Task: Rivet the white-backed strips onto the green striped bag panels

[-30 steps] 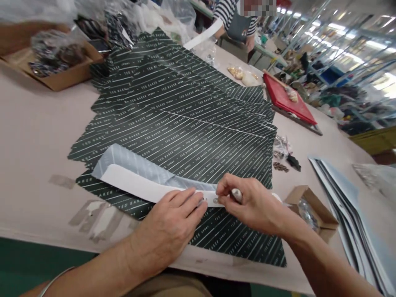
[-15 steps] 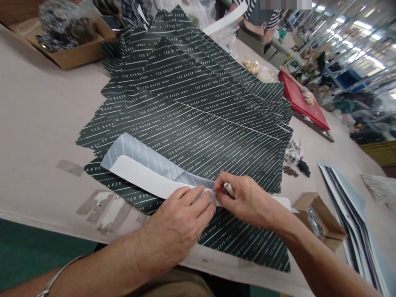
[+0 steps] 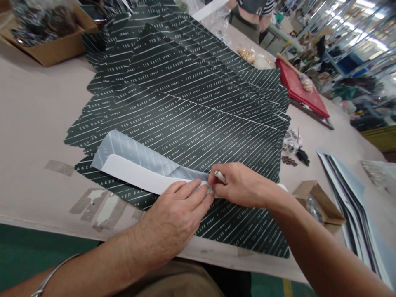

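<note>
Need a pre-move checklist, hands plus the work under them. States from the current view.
1. Left hand on the curved white strip: ok, fingers rest on it.
2. Slim white pen-like tool held: ok, in the right hand.
3. Tool tip against the strip: cannot tell, fingers hide it.
4. Translucent grey-blue piece visible past the strip: ok, shows along its far edge.
5. Left edges of the dark green sheets with white print lined up: not ok, uneven.
</note>
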The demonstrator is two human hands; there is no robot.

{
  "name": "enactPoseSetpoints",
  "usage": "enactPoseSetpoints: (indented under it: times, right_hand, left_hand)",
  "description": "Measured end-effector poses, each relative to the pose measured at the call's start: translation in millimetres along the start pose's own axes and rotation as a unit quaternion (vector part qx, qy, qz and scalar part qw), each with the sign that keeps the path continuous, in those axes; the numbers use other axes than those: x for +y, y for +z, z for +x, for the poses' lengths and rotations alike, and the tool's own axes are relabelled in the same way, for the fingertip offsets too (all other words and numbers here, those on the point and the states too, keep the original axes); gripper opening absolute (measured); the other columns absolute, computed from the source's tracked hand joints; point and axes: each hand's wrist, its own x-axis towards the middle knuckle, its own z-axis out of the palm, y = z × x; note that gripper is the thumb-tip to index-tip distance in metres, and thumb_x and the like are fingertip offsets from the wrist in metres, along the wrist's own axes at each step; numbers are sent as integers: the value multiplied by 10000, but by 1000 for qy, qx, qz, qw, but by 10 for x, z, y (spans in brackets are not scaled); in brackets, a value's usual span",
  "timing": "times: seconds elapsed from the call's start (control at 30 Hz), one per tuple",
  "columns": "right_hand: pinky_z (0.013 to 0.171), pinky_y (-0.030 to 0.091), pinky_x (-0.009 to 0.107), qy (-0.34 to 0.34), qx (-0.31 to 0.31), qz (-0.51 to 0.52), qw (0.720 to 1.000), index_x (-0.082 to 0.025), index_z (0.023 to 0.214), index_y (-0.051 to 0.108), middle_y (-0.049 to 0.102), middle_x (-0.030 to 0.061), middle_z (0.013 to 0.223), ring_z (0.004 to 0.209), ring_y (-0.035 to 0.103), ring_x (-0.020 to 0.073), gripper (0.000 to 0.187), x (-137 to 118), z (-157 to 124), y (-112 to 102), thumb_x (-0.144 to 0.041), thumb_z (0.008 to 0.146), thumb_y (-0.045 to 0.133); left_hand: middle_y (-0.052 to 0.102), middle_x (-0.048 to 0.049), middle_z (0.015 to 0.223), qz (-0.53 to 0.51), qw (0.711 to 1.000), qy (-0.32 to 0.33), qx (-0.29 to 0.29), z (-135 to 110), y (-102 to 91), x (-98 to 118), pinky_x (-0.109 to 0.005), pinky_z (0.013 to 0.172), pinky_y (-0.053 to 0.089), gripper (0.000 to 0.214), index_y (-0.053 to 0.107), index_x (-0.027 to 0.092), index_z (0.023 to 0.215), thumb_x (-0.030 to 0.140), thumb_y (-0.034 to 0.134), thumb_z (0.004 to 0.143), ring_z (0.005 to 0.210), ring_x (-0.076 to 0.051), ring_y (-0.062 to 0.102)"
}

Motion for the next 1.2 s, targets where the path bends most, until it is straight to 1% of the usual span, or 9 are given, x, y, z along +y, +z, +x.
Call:
enactPoseSetpoints:
  times: [0.13,0.4,0.5,0.57,0.67,0.73,0.87,0.97,1.2]
  right_hand:
    - [559,381,212,13,22,66,998,-180,752,679,638,-26,652,594,534,108,187,55,-10,54,-73,710,530]
    - [570,386,237,6,59,45,997,-169,774,705,660,-8,655,589,544,114,149,75,-97,98,-91,764,579]
    - [505,375,223,1,138,163,977,-181,841,737,652,-13,656,546,521,97,126,89,-265,38,-214,868,618]
    - [424,325,209,-16,260,323,910,-197,925,729,585,-45,588,455,445,78,166,75,-392,7,-326,913,626]
    - [392,314,190,-72,424,542,722,-220,927,675,415,-107,495,382,322,60,173,36,-477,30,-391,915,657]
    - [402,338,181,-95,470,624,618,-216,865,644,337,-126,472,373,278,52,179,38,-430,104,-386,897,688]
    - [360,295,157,-93,468,730,490,-206,793,623,259,-145,433,344,187,49,214,178,-215,329,-383,868,716]
    - [364,294,148,-95,452,763,451,-205,770,619,270,-148,429,347,178,49,232,323,-91,478,-382,827,759]
    - [364,283,153,-76,449,770,446,-197,724,610,274,-144,430,345,180,45,277,418,-13,580,-405,810,772]
  left_hand:
    - [590,-68,1303,-4,1000,-2,6,-1,-17,14,-386,1003,433,330,549,114,1301,185,406,1013,1252,-231,499]
    - [571,-74,1316,9,1000,-1,-3,-4,4,17,-384,1019,397,346,527,98,1329,196,437,1009,1272,-235,470]
    - [549,-65,1355,24,1000,6,-7,-7,28,14,-383,988,394,343,533,100,1324,182,403,1017,1255,-237,468]
    - [539,-58,1376,29,1000,8,-7,1,27,14,-388,976,396,342,535,107,1324,180,405,1016,1256,-247,461]
    - [563,-61,1344,34,999,9,-17,43,-20,16,-389,929,427,332,540,110,1310,169,424,1005,1215,-251,493]
    - [596,-64,1279,36,998,10,-44,86,-72,17,-386,857,454,309,559,118,1272,144,444,987,1150,-243,534]
    - [615,-62,1231,45,997,24,-58,135,-130,10,-385,801,464,286,572,120,1237,117,452,977,1112,-242,557]
    - [599,-49,1279,42,998,32,-17,106,-92,-4,-377,877,448,301,557,120,1274,138,414,1010,1158,-230,533]
    - [594,-30,1299,17,1000,22,7,43,8,-38,-372,927,426,286,570,132,1272,156,429,1024,1204,-216,506]
